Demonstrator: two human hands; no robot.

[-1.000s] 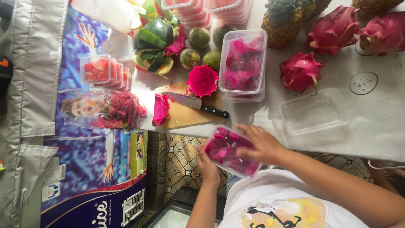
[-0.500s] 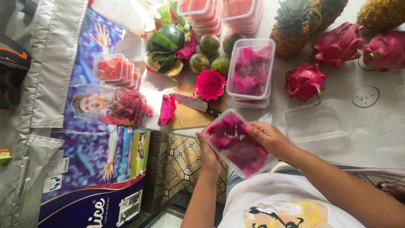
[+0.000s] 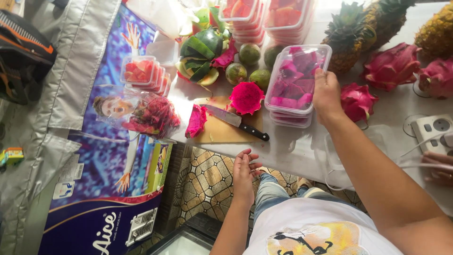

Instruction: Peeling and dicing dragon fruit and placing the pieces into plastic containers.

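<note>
My right hand (image 3: 326,92) grips the near edge of a clear plastic container (image 3: 296,74) full of pink dragon fruit pieces, which sits on top of a stack of similar containers. My left hand (image 3: 245,171) hangs open and empty just below the table's edge, fingers apart. A wooden cutting board (image 3: 227,131) lies between the hands, with a black-handled knife (image 3: 236,122) across it. A halved dragon fruit (image 3: 246,97) stands at the board's far edge. A strip of pink peel (image 3: 196,121) lies at its left end.
Whole dragon fruits (image 3: 391,66) and pineapples (image 3: 350,34) lie right of the stack. Tubs of red fruit (image 3: 141,72), green round fruits (image 3: 236,73), watermelon rind (image 3: 203,51) and a bag of peels (image 3: 152,114) crowd the left. Empty tubs (image 3: 340,158) and a socket strip (image 3: 436,127) sit right.
Both hands held the filled container near my lap. The right hand has carried it up onto the stack, and the left hand has let go and dropped below the table edge.
</note>
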